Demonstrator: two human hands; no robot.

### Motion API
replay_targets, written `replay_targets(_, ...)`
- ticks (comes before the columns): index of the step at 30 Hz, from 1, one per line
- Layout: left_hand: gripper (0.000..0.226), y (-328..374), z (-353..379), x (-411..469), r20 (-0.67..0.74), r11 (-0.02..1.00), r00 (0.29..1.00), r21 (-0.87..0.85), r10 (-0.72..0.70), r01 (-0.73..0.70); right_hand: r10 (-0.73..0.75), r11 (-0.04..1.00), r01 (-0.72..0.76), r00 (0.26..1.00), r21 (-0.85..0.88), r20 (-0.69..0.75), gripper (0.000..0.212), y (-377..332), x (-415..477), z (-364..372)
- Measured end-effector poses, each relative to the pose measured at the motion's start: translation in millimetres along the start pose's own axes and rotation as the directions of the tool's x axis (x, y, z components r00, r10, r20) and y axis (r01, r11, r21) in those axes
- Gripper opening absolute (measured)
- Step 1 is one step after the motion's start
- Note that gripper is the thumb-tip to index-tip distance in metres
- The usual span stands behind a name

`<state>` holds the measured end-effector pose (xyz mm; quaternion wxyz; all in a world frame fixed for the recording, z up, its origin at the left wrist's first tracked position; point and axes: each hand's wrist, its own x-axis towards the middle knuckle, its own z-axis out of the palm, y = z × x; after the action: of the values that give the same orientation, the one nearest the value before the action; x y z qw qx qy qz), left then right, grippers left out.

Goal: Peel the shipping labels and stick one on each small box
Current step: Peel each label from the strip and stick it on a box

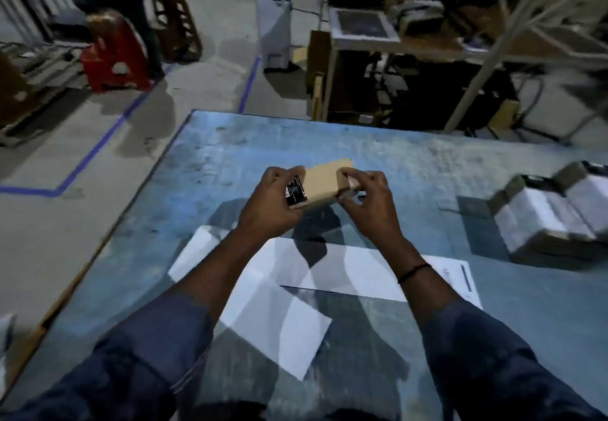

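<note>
Blue bench (411, 164) has label sheets (362, 272) at six o'clock. Left hand (269, 203) and right hand (368, 203) grip the small box (320, 187) by its ends, nine to three.

Fingers of the left hand (269, 205) and right hand (370, 205) hide both ends of the small brown cardboard box (324, 187); its black printed patch (296, 192) is too blurred to read. Right of the box, white-topped cardboard packs (543, 216) run off frame.

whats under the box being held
Worn blue tabletop and shadow lie beneath the small brown cardboard box held by the left hand and right hand; white paper sheets lie nearer. Its underside is hidden.
</note>
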<state>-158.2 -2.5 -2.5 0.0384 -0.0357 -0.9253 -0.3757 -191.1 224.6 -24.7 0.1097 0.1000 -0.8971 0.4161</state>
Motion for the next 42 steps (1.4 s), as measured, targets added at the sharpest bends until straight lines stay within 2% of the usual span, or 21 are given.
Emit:
replay_targets(7,0.078,60.3,96.7,37.9,0.158,0.984,0.972,-0.069,0.174,-0.165,0.185,0.979,-0.193,0.976,-0.065,-0.117,0.051,82.9,-38.0,-78.8)
replay_targets(13,0.064,74.6,136.6,54.5,0.179,0.985,0.971,-0.089,0.16,-0.146,0.221,0.971,-0.225,0.974,-0.087,-0.054,0.049,123.3,-34.9,-94.9)
replay_targets(16,0.068,73.1,147.6,48.8,0.147,0.997,0.987,-0.029,0.068,-0.065,0.219,0.971,-0.219,0.976,-0.093,-0.01,0.055,133.6,-34.2,-97.8)
replay_targets(18,0.076,74.8,152.9,30.1,0.033,0.999,0.999,0.034,0.009,-0.01,0.189,0.975,-0.194,0.98,-0.104,-0.059,0.058,139.2,-41.9,-100.5)
replay_targets(20,0.076,79.4,157.9,1.2,-0.124,0.998,0.992,0.067,0.014,-0.006,0.159,0.968,-0.181,0.979,-0.176,-0.131,0.054,140.6,-60.2,-101.8)
replay_targets(22,0.067,82.9,166.0,-28.6,-0.158,0.994,0.987,0.104,0.043,-0.027,0.137,0.948,-0.17,0.981,-0.268,-0.137,0.053,138.5,-86.0,-101.5)
replay_targets(24,0.059,84.2,175.7,-51.5,-0.094,0.986,0.994,0.161,0.053,-0.038,0.119,0.922,-0.14,0.99,-0.361,-0.078,0.057,136.7,-113.0,-99.8)
replay_targets(27,0.059,84.5,187.3,-72.1,0.0,0.957,0.995,0.275,0.096,-0.092,0.112,0.882,-0.088,0.993,-0.464,0.024,0.058,136.3,-143.9,-95.2)
replay_targets(30,0.061,79.5,188.8,-80.4,0.106,0.935,0.988,0.324,0.114,-0.143,0.119,0.876,-0.051,0.986,-0.48,0.113,0.059,128.2,-159.4,-84.5)
replay_targets(33,0.064,75.5,176.2,-85.1,0.181,0.923,0.981,0.359,0.075,-0.137,0.098,0.882,-0.001,0.978,-0.471,0.182,0.063,114.4,-168.2,-74.5)
replay_targets(38,0.059,67.9,140.0,-93.5,0.291,0.912,0.957,0.39,0.008,-0.126,0.089,0.888,-0.001,0.982,-0.461,0.169,0.059,89.5,-190.4,-58.5)
replay_targets(42,0.028,60.2,119.4,-91.4,0.305,0.952,0.952,0.294,-0.007,-0.087,0.095,0.885,-0.053,0.993,-0.463,0.069,0.053,64.5,-201.1,-43.8)
